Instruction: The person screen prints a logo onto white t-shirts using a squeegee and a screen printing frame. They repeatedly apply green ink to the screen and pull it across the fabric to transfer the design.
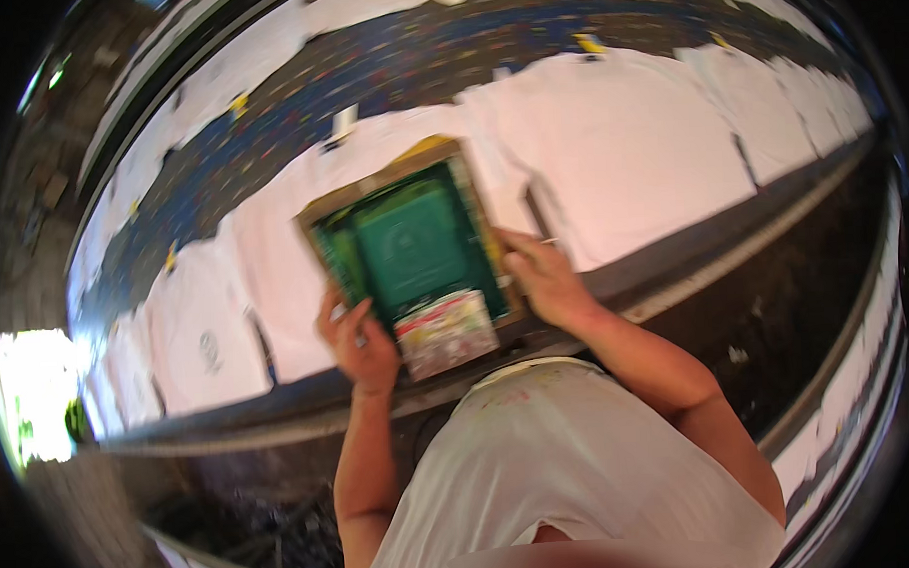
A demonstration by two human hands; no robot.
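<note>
A screen-printing frame [478,198] with green mesh [413,240] is held tilted in front of me, above the pale shirts on the long table. My left hand [361,339] grips its lower left side, fingers curled round the edge. On the opposite side, my right hand [547,281] is closed on the frame's edge. A colourful printed sheet [446,334] covers part of the frame's near end. Just right of the frame lies a pale shirt [620,148]; another shirt [208,328] at the left bears a small dark print.
The long table [407,75] has a dark, paint-speckled middle strip, with shirts laid in rows along both sides. Small yellow tabs [589,43] and a white tab [344,122] stand by the shirts. Another shirt-covered table [830,441] runs behind me at the right.
</note>
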